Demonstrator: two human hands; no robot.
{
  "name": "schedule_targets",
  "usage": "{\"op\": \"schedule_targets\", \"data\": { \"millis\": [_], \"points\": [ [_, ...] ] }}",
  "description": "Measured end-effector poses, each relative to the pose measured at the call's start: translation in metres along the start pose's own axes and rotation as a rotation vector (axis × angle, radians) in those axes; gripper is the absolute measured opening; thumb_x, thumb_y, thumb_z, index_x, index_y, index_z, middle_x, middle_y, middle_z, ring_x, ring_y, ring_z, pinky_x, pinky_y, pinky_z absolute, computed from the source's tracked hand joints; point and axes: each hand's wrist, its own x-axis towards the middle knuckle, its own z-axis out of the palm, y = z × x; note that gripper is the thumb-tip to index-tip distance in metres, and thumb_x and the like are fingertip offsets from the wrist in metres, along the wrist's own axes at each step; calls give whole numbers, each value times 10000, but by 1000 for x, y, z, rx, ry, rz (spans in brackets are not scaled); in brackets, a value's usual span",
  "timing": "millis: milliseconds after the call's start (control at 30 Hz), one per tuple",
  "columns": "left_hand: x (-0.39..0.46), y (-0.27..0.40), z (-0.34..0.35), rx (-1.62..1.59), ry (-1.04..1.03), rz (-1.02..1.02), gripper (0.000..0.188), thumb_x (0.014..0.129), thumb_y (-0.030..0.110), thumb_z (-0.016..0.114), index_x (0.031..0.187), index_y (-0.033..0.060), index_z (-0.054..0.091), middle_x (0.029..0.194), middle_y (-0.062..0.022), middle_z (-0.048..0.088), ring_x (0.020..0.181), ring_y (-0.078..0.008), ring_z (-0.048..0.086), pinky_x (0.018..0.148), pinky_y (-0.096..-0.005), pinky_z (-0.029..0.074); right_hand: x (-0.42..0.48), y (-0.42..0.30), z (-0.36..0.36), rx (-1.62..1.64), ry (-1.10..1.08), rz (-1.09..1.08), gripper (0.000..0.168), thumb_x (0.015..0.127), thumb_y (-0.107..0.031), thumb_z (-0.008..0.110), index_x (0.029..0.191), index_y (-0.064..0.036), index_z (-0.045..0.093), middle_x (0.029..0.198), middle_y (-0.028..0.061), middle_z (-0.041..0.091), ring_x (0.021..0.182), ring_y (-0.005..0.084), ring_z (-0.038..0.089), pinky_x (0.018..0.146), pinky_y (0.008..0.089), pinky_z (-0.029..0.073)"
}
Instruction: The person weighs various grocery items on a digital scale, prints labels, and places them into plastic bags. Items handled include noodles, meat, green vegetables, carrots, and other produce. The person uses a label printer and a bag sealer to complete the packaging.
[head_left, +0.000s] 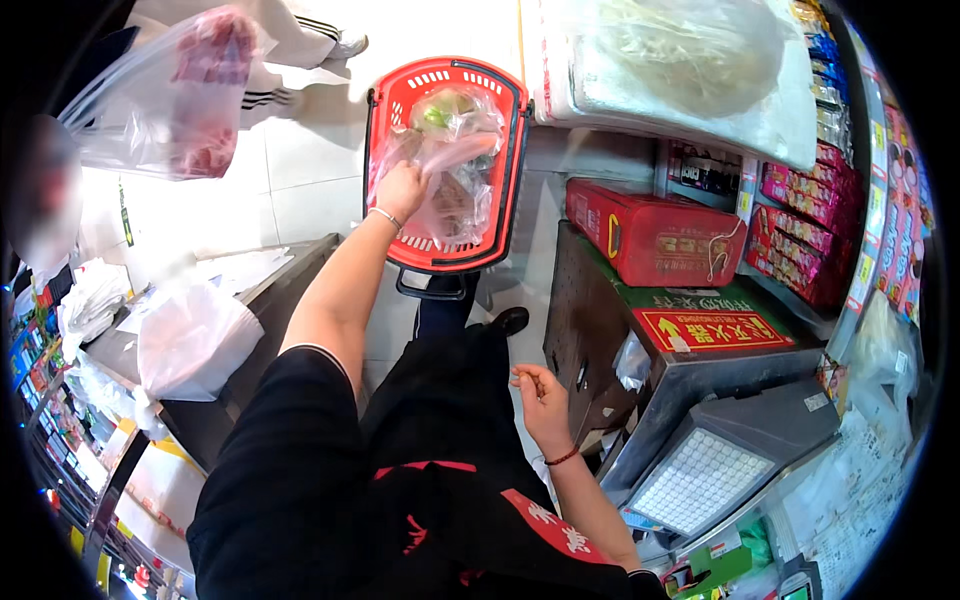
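A red plastic shopping basket (452, 67) with black handles rests ahead of me, with several clear plastic bags of produce inside. My left hand (403, 193) reaches into its left side, fingers closed on a clear plastic bag (457, 154). Something orange and long shows through that film. Green leafy produce (442, 114) lies in a bag at the far end, and a brownish item (459, 202) is bagged nearer me; I cannot tell what it is. Beside my right thigh, my right hand (544, 401) hangs empty, fingers loosely curled and apart.
A person's striped trouser leg (270, 97) stands at upper left, near a clear bag of red meat (214, 90). Counters flank me, with a pale bag (191, 341) on the left. At right are a white foam box (555, 90), a red carton (667, 236) and a keypad machine (701, 480).
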Motion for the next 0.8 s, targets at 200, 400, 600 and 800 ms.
{"op": "schedule_targets", "data": {
  "millis": [200, 400, 600, 800],
  "points": [
    [-11, 25, -41, -721, 9, -227, 441, 981, 352, 465, 832, -28, 631, 672, -159, 642, 628, -325, 619, 615, -421, 470, -20, -16, -10, 46, 7, -54, 171, 963, -58, 518, 1082, 37, 598, 1003, 89, 661, 897, 118, 630, 813, 257, 511],
    [-86, 123, -198, -991, -311, -92, 415, 994, 332, 479, 773, 10, 619, 617, 3, 557, 573, -66, 493, 526, -281, 412, -52, -38, -20, 15, 69, -162, 184, 959, -78, 536, 1102, 25, 590, 1021, 86, 648, 901, 118, 626, 798, 255, 509],
    [-192, 239, -392, -1175, -471, 405, 320, 993, 250, 508, 813, 22, 642, 639, 65, 505, 593, -4, 424, 504, -195, 347, -111, -168, -39, -484, 403, -799, 577, 794, -219, 737, 1266, -17, 475, 1264, 148, 512, 1164, 294, 513, 980, 415, 409],
    [-270, 380, -501, -1144, -569, 1084, 355, 986, 273, 526, 740, 28, 600, 599, 36, 527, 525, -22, 448, 478, -204, 360, -189, -199, -97, -164, 422, -859, 584, 810, -309, 751, 1237, -19, 478, 1219, 122, 545, 1135, 225, 544, 935, 388, 441]
  ]
}}
